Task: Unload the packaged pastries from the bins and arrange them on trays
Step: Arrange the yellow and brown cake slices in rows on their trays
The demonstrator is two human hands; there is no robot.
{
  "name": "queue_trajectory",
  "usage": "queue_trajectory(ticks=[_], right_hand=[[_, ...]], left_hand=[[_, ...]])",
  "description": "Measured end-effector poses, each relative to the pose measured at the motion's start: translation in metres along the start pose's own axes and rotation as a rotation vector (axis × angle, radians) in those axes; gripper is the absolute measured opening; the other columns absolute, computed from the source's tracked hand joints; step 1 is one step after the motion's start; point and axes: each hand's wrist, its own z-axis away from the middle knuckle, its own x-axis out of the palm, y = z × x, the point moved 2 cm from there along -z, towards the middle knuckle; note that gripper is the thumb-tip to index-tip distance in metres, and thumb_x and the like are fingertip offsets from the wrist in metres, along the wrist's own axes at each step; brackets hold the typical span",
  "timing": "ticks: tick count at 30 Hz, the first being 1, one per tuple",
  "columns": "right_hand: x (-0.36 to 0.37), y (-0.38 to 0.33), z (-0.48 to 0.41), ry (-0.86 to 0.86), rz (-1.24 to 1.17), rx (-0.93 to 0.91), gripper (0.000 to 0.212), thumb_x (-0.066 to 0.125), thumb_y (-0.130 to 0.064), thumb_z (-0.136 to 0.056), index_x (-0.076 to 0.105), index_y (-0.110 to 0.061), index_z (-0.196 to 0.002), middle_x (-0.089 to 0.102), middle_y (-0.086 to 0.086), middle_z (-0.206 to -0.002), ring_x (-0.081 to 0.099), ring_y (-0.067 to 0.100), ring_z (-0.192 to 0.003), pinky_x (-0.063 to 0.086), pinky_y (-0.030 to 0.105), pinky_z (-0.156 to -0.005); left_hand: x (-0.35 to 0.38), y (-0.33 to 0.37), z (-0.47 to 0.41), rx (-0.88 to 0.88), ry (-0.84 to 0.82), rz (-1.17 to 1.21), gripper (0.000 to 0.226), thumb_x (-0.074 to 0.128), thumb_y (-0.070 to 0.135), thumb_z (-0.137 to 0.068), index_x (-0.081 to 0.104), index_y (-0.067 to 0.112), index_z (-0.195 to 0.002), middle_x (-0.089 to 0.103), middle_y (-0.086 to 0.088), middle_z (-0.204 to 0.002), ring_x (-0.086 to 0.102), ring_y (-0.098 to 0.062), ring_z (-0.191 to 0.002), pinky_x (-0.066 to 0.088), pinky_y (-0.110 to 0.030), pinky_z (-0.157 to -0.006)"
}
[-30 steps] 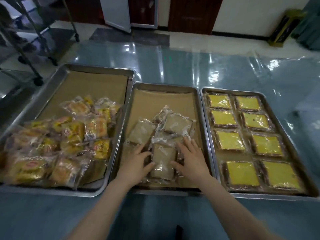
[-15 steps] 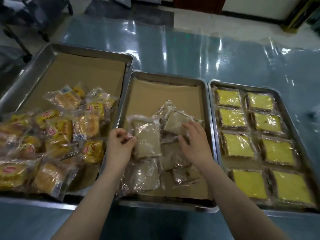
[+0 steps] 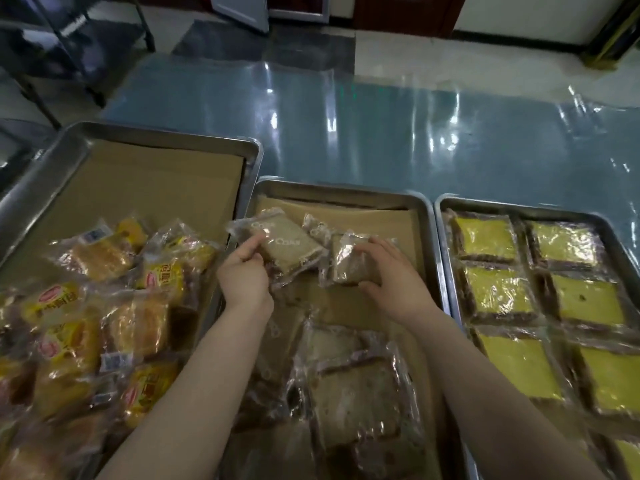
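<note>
Three steel trays lined with brown paper lie side by side. Over the middle tray [image 3: 346, 190] my left hand [image 3: 244, 271] grips a clear-wrapped pale brown pastry [image 3: 289, 245], lifted and tilted. My right hand [image 3: 391, 271] grips a second, darker brown wrapped pastry [image 3: 349, 263] just to the right of it. Several more brown wrapped pastries [image 3: 356, 393] lie loose in the near half of that tray, partly under my forearms. The far part of its paper is bare.
The left tray [image 3: 156, 135] holds a loose heap of yellow-labelled wrapped buns [image 3: 90, 334]. In the right tray [image 3: 519, 206], yellow square cakes [image 3: 498, 289] sit in two neat columns. Beyond the trays stretches a glossy blue table cover [image 3: 381, 133]; a wheeled rack [image 3: 69, 46] stands far left.
Both hands have moved toward the far end of the middle tray. Each has lifted a brown wrapped pastry off the pile. The camera has come closer and tilted up.
</note>
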Motion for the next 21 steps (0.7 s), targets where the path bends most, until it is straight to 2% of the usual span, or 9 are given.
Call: queue_trajectory(ticks=[2, 5, 7, 9, 12, 14, 16, 19, 21], right_hand=[[-0.001, 0.004, -0.014, 0.023, -0.01, 0.01, 0.058, 0.064, -0.018, -0.089, 0.04, -0.035, -0.139, 0.027, -0.007, -0.155, 0.017, 0.017, -0.144, 0.018, 0.038, -0.117], [-0.003, 0.011, -0.032, 0.109, 0.057, 0.056, 0.056, 0.054, -0.015, -0.094, 0.035, -0.03, -0.144, 0.024, -0.005, -0.156, 0.014, 0.02, -0.145, 0.018, 0.041, -0.117], [-0.006, 0.013, -0.042, 0.202, 0.221, 0.112, 0.063, 0.051, -0.007, -0.091, 0.03, -0.026, -0.146, 0.018, 0.0, -0.159, 0.006, 0.024, -0.146, 0.011, 0.041, -0.119], [-0.008, 0.007, -0.046, 0.284, 0.308, 0.105, 0.069, 0.052, -0.002, -0.085, 0.029, -0.022, -0.146, 0.017, 0.005, -0.158, 0.005, 0.028, -0.146, 0.008, 0.041, -0.119], [0.001, -0.012, -0.043, 0.279, 0.275, -0.181, 0.045, 0.058, -0.007, -0.084, 0.055, -0.016, -0.128, 0.051, 0.008, -0.134, 0.042, 0.031, -0.127, 0.034, 0.042, -0.107], [0.011, -0.018, -0.037, 0.208, 0.314, -0.291, 0.039, 0.063, -0.019, -0.085, 0.059, -0.018, -0.124, 0.054, 0.004, -0.126, 0.047, 0.026, -0.117, 0.041, 0.04, -0.1], [0.02, -0.014, -0.037, 0.114, 0.374, -0.229, 0.058, 0.061, -0.034, -0.088, 0.04, -0.03, -0.141, 0.038, 0.004, -0.142, 0.032, 0.026, -0.131, 0.032, 0.044, -0.107], [0.03, -0.005, -0.041, -0.009, 0.447, -0.141, 0.077, 0.052, -0.054, -0.089, 0.004, -0.045, -0.148, -0.006, -0.002, -0.159, -0.004, 0.027, -0.145, 0.018, 0.053, -0.112], [0.034, -0.002, -0.041, -0.05, 0.464, -0.141, 0.078, 0.053, -0.058, -0.087, 0.006, -0.045, -0.147, -0.02, -0.002, -0.158, -0.016, 0.028, -0.144, 0.013, 0.054, -0.113]], left_hand=[[0.011, 0.001, -0.007, 0.061, 0.027, 0.032, 0.048, 0.037, -0.006, -0.092, 0.071, 0.028, -0.1, 0.064, 0.003, -0.115, 0.061, -0.006, -0.094, 0.049, -0.021, -0.084], [0.025, 0.001, -0.015, 0.208, -0.025, -0.098, 0.048, 0.039, -0.001, -0.094, 0.055, 0.027, -0.128, 0.052, 0.009, -0.128, 0.054, 0.002, -0.1, 0.04, -0.016, -0.093], [0.03, -0.005, -0.022, 0.239, -0.119, -0.258, 0.054, 0.042, 0.003, -0.095, 0.038, 0.031, -0.141, 0.04, 0.004, -0.139, 0.051, -0.001, -0.107, 0.037, -0.014, -0.086], [0.029, -0.012, -0.025, 0.2, -0.231, -0.375, 0.062, 0.045, 0.004, -0.094, 0.029, 0.036, -0.144, 0.036, 0.004, -0.144, 0.048, -0.008, -0.116, 0.038, -0.017, -0.086], [0.019, -0.019, -0.023, 0.187, -0.325, -0.452, 0.065, 0.047, 0.003, -0.092, 0.03, 0.043, -0.142, 0.043, 0.012, -0.137, 0.047, 0.003, -0.11, 0.036, -0.012, -0.077], [0.011, -0.019, -0.02, 0.212, -0.354, -0.514, 0.063, 0.049, 0.006, -0.092, 0.034, 0.045, -0.139, 0.044, 0.013, -0.134, 0.047, 0.009, -0.103, 0.036, -0.01, -0.069], [0.005, -0.018, -0.015, 0.272, -0.373, -0.626, 0.059, 0.05, 0.009, -0.093, 0.038, 0.046, -0.137, 0.038, 0.009, -0.139, 0.044, 0.005, -0.106, 0.037, -0.007, -0.066], [0.0, -0.015, -0.006, 0.366, -0.399, -0.766, 0.055, 0.052, 0.011, -0.093, 0.041, 0.042, -0.136, 0.024, 0.005, -0.15, 0.039, -0.009, -0.124, 0.036, 0.001, -0.07], [-0.003, -0.012, 0.0, 0.413, -0.399, -0.844, 0.053, 0.053, 0.012, -0.092, 0.043, 0.043, -0.135, 0.015, 0.006, -0.153, 0.036, -0.015, -0.131, 0.035, -0.008, -0.088]])
